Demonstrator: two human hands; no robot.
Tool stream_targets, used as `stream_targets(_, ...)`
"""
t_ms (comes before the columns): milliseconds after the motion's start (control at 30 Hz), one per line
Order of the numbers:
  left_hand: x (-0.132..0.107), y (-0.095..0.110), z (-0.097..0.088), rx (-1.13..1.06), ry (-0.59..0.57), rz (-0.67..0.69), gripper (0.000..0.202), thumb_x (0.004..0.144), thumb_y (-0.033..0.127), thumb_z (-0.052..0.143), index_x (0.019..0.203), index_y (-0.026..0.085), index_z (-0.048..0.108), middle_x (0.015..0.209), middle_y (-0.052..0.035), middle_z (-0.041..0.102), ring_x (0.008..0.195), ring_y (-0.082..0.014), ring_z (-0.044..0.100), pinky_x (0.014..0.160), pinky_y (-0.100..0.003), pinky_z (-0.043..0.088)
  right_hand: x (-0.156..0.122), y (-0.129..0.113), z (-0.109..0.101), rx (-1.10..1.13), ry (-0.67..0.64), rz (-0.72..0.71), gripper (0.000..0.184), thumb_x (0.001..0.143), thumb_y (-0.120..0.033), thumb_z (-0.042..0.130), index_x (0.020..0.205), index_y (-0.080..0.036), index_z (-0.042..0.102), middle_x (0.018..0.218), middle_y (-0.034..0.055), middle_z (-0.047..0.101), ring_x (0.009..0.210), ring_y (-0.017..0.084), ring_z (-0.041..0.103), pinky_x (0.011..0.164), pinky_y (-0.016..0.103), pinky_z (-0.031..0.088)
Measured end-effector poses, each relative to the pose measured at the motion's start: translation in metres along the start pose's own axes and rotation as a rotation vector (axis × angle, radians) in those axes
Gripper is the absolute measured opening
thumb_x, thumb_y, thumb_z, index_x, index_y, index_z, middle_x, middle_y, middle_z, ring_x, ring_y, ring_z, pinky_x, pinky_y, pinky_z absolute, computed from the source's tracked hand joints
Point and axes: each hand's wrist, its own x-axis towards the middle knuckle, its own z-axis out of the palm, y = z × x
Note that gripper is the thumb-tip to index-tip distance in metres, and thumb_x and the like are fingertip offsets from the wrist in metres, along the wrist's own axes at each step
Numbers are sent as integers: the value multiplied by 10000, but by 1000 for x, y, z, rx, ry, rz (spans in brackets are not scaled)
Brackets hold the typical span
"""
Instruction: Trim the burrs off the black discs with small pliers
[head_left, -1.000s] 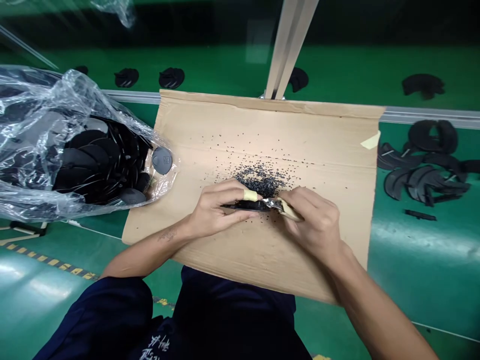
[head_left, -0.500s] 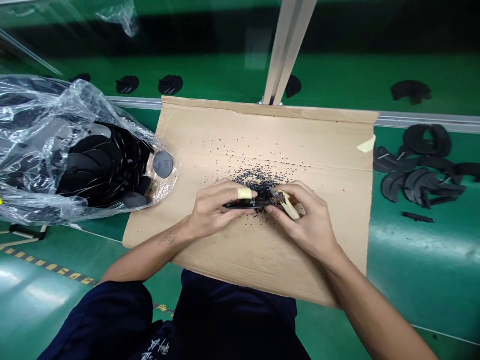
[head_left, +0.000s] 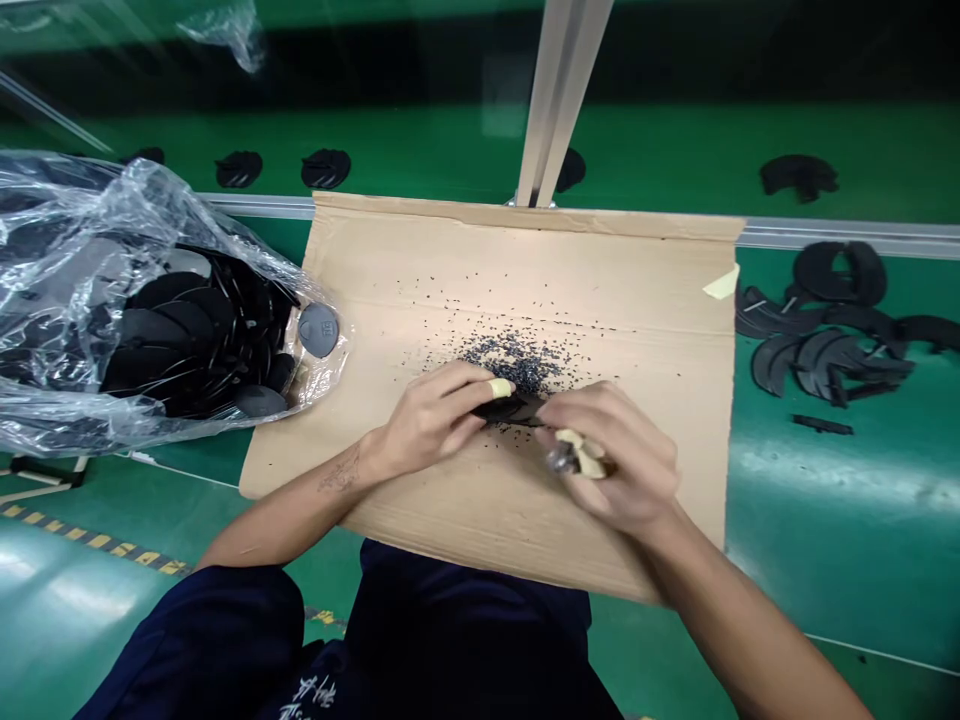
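Observation:
My left hand (head_left: 435, 415) is closed on a flat black plastic part (head_left: 507, 408), its forefinger wrapped in yellow tape, over a sheet of cardboard (head_left: 420, 260). My right hand (head_left: 615, 455) grips a small tape-wrapped cutting tool (head_left: 577, 458), with fingertips touching the part's right end. A heap of small black shavings (head_left: 517, 355) lies on the cardboard just beyond both hands.
A clear plastic bag (head_left: 90, 290) full of black round parts lies at the left, mouth toward the cardboard. Trimmed black curved pieces (head_left: 825, 345) pile up on the green surface at the right. More black parts (head_left: 324, 168) sit beyond a metal rail. A pale upright post (head_left: 559, 95) rises behind.
My right hand has pulled the tool back toward me and turned it, away from the part's edge. The left hand has tilted the part slightly. The view shifted a little.

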Motion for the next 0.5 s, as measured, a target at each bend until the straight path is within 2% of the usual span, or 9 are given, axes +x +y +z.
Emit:
stream_targets(100, 2, 3, -3, -180, 60, -88, 279, 890, 62, 594, 1151, 131, 669, 1033, -98, 723, 970, -160, 692, 837, -297, 602, 4, 9, -6, -146, 31, 90, 245, 887, -79, 621, 1081, -226, 640, 926, 67, 715, 805, 203, 655, 676, 354, 523)
stream_targets(233, 2, 6, -5, -328, 54, -171, 299, 869, 46, 590, 1136, 146, 679, 1032, -80, 733, 973, -147, 701, 840, -285, 609, 3, 19, -10, -342, -122, 70, 229, 912, -75, 542, 1060, -211, 651, 896, 70, 709, 776, 205, 600, 669, 356, 465)
stream_targets(500, 3, 5, -5, -367, 49, -146, 284, 872, 25, 597, 1107, 150, 697, 1030, -77, 751, 989, -146, 707, 870, -287, 605, 4, 18, -14, -393, -174, 19, 129, 941, -146, 594, 1039, -200, 658, 879, 70, 717, 730, 190, 555, 646, 358, 418)
